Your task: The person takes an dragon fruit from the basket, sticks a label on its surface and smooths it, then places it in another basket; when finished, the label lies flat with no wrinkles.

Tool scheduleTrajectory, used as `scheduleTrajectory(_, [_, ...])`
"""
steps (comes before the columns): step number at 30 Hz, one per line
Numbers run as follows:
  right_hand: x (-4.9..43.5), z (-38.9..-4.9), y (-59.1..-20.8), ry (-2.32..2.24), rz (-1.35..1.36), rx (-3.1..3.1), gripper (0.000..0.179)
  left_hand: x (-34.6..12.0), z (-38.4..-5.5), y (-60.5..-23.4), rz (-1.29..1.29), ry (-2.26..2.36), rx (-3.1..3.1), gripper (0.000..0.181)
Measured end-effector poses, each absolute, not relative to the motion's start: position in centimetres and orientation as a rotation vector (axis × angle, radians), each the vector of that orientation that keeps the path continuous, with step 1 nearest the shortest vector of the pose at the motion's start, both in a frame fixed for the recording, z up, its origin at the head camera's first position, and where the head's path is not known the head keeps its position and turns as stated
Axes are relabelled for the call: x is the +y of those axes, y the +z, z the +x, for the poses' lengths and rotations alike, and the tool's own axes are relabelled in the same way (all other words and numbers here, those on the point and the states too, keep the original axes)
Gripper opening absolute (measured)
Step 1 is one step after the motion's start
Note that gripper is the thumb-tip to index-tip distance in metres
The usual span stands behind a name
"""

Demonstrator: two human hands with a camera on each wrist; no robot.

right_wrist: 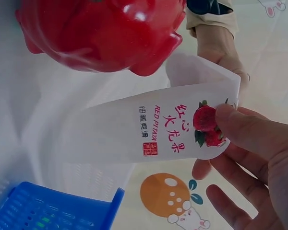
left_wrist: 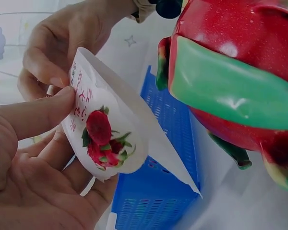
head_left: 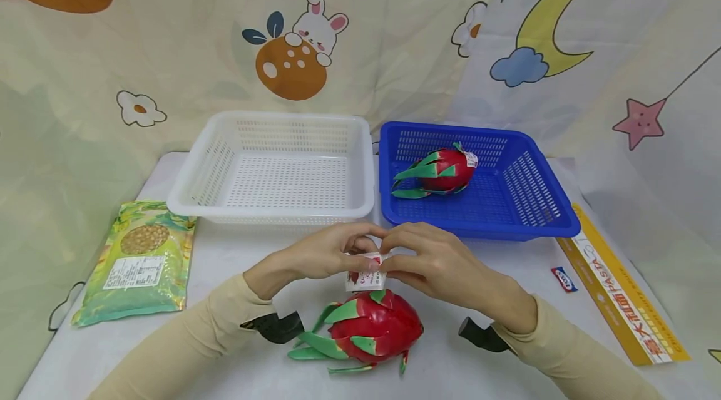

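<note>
A small white sticker label (head_left: 360, 280) printed with a dragon fruit and the words RED PITAYA is held between both hands. The left hand (head_left: 327, 251) pinches it, thumb on its printed face; the label (left_wrist: 93, 103) bends into a curve in the left wrist view. From the other side, the right hand (head_left: 436, 256) pinches its edge, and its thumb (right_wrist: 242, 124) lies by the fruit picture. Just below the hands, a red dragon fruit (head_left: 383, 322) with green scales lies on the table, apart from the fingers.
Behind the hands stand a white basket (head_left: 270, 213) and a blue basket (head_left: 507, 200) with another labelled dragon fruit (head_left: 445, 171). A green-yellow bag (head_left: 141, 262) lies left. At right are a yellow pasta box (head_left: 625, 293) and a small blue-red packet (head_left: 564, 279).
</note>
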State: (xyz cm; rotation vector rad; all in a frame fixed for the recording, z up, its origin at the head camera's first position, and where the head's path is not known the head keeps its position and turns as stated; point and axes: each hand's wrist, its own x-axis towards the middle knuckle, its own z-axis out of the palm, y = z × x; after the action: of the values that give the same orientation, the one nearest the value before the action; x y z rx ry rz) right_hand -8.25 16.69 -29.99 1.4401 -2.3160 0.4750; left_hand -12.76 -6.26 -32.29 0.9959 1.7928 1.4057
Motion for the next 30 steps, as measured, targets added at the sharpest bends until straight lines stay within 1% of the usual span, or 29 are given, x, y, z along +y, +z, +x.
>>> scheduleTrajectory(4, [17.0, -8.0, -29.4, 0.485, 1.426, -2.332, 0.018, -5.9, -12.8, -32.2, 1.015, 1.407, 1.801, 0.044])
scheduleTrajectory(8, [17.5, -7.7, -28.6, 0.506, 1.419, -2.293, 0.022, -5.7, -12.9, -32.1, 1.045, 1.416, 1.823, 0.044])
scheduleTrajectory(12, [18.2, -7.4, -27.8, 0.562, 1.401, -2.314, 0.02, -6.1, -13.2, -32.5, 1.022, 1.407, 1.885, 0.042])
scheduleTrajectory(15, [18.8, -7.2, -27.4, 0.613, 1.382, -2.341, 0.015, -6.5, -13.4, -33.2, 0.974, 1.368, 1.973, 0.037])
scheduleTrajectory(17, [19.2, -7.2, -27.3, 0.638, 1.361, -2.355, 0.004, -6.8, -13.5, -33.6, 0.937, 1.323, 2.053, 0.034])
scheduleTrajectory(18, [19.4, -7.2, -27.3, 0.644, 1.348, -2.364, 0.008, -6.9, -13.6, -33.9, 0.919, 1.294, 2.099, 0.032])
scheduleTrajectory(22, [20.0, -7.2, -27.5, 0.678, 1.294, -2.393, 0.034, -7.4, -14.0, -35.0, 0.867, 1.183, 2.258, 0.027])
scheduleTrajectory(26, [20.5, -7.3, -27.9, 0.715, 1.262, -2.396, 0.037, -8.0, -14.8, -36.4, 0.832, 1.097, 2.366, 0.025])
scheduleTrajectory(30, [21.0, -7.4, -28.5, 0.769, 1.242, -2.391, 0.035, -8.7, -15.5, -37.7, 0.766, 1.0, 2.477, 0.025])
